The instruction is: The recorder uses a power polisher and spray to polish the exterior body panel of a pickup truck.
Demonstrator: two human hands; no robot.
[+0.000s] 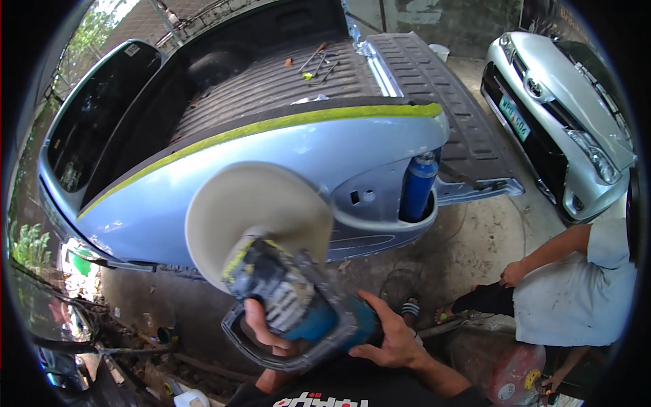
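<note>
My left hand (271,329) grips the front handle of a blue and black power polisher (298,298), beside its guard. My right hand (386,339) is wrapped round the rear body of the polisher. Its round beige pad (251,197) is slightly blurred and lies over the light blue side panel (359,129) of a pickup truck; I cannot tell whether they touch. Yellow masking tape (319,110) runs along the panel's top edge. A blue bottle (417,186) stands in the recess at the panel's rear end.
The truck bed (264,81) holds loose tools, with its tailgate (461,122) lowered. A silver car (576,115) is parked at the right. A person (569,292) in a pale shirt is at lower right, near a red tank (502,373). Clutter (129,339) and plants line the lower left.
</note>
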